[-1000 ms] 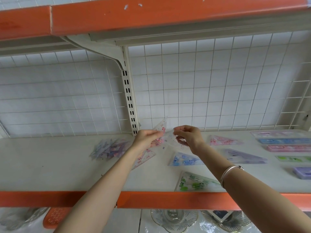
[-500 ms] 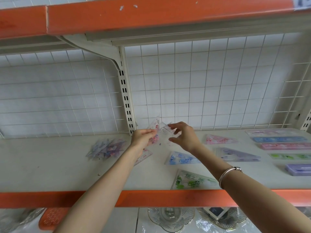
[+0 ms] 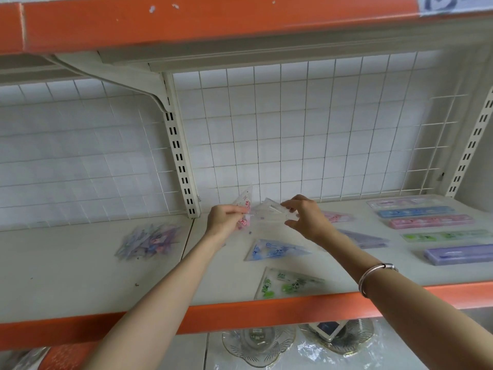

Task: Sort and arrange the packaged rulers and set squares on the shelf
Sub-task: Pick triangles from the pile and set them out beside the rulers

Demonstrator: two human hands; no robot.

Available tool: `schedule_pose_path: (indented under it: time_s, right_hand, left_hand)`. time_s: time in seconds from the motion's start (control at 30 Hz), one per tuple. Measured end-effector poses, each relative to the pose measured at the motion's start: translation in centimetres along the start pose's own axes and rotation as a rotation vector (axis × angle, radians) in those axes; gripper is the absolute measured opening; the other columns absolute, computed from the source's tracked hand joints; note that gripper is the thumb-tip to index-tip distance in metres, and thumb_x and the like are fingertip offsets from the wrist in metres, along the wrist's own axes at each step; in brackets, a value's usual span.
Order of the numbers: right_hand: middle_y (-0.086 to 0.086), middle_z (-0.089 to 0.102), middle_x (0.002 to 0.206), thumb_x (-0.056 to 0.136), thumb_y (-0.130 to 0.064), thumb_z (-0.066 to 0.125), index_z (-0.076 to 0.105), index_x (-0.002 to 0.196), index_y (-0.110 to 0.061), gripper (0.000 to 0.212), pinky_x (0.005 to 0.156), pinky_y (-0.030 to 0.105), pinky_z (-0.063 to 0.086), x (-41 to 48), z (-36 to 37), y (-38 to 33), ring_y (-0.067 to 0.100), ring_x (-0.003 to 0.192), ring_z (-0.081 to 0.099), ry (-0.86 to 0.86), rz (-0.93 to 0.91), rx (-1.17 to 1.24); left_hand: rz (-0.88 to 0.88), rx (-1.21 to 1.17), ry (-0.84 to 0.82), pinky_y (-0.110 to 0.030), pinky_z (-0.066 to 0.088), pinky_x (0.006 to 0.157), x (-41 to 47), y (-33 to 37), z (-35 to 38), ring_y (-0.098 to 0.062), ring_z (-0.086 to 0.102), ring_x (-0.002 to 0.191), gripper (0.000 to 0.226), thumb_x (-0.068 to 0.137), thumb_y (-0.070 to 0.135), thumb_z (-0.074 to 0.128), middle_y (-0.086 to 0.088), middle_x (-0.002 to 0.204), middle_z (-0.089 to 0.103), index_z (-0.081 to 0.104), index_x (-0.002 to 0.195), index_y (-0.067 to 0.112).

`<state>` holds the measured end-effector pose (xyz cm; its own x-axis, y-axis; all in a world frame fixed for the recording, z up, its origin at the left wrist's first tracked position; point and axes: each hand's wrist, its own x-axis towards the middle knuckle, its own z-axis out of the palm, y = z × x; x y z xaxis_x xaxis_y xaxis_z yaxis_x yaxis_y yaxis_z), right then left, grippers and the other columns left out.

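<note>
My left hand grips a few clear packaged set squares with pink print, lifted above the white shelf. My right hand pinches the right end of a clear set square packet from the same bunch. On the shelf lie a blue set square, a green one, a purple one and a pink one. Packaged rulers sit in a column at the right: blue, pink, green, purple.
A loose heap of mixed set squares lies at the left of the shelf. A wire grid back panel and a slotted upright stand behind. The orange shelf edge runs along the front; glass dishes sit below.
Both hands stayed together over the shelf's middle with the pink-print packets; the right hand's fingers shifted along the clear packet. The camera view drifted slightly right.
</note>
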<state>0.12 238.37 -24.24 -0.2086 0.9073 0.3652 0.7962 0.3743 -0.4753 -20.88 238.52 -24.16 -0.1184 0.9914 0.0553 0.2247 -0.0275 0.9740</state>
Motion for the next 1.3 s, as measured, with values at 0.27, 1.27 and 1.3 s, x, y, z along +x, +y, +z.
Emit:
schedule_pose_path:
  time_s: [0.27,1.27,1.3]
  right_hand:
    - [0.013,0.061,0.108,0.077,-0.005,0.073,0.063,0.120,-0.005,0.044,0.074,0.012,0.035,-2.5,-4.8,5.0,0.023,0.095,0.060,-0.035,0.126,-0.133]
    - [0.007,0.064,0.115,0.086,-0.009,0.064,0.061,0.122,-0.012,0.036,0.087,0.024,0.045,-4.9,-7.7,7.8,0.018,0.101,0.059,-0.139,0.249,-0.158]
    - [0.006,0.065,0.112,0.087,-0.011,0.063,0.063,0.120,-0.012,0.033,0.084,0.022,0.044,-4.6,-7.4,7.5,0.018,0.098,0.060,-0.097,0.256,-0.123]
  left_hand:
    - [0.065,0.050,-0.057,-0.029,0.058,0.076,0.5,1.0,5.9,-0.018,0.065,0.077,0.026,0.088,-0.002,0.057,-0.004,0.106,0.068,0.075,0.093,0.016]
    - [0.111,0.049,-0.223,-0.034,0.058,0.080,-0.8,2.2,11.1,-0.018,0.066,0.088,0.027,0.087,-0.005,0.058,-0.004,0.108,0.067,0.071,0.100,0.013]
    - [0.108,0.041,-0.227,-0.036,0.058,0.080,-0.8,2.1,10.9,-0.018,0.067,0.086,0.026,0.087,-0.005,0.058,-0.003,0.108,0.068,0.070,0.100,0.014]
